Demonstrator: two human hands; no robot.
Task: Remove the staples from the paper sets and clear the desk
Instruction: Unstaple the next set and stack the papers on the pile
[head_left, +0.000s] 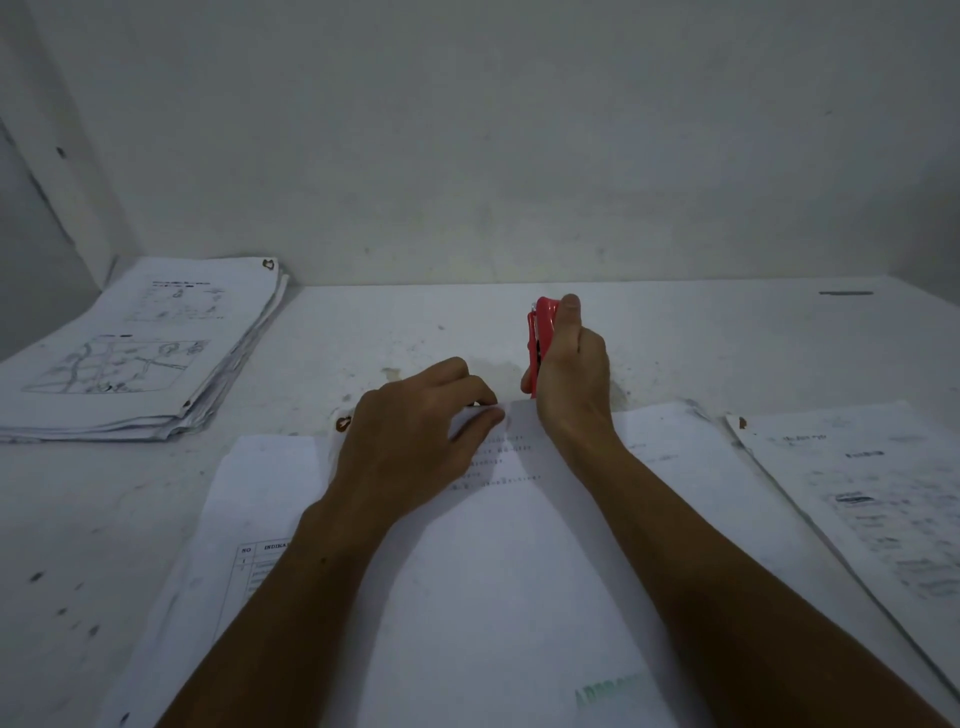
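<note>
Here the right hand (569, 374) grips a red stapler (540, 338); the left hand (410, 441) pinches the paper set's (519, 571) top edge.

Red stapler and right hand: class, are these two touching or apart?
Touching. The head view shows the right hand wrapped around the red stapler, thumb lying along its side, no gap visible.

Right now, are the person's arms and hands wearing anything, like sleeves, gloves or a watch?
No. Both forearms are bare right to the bottom edge of the picture, with no sleeves showing. The left hand and right hand have no gloves, and no watch, bracelet or ring is visible.
</note>
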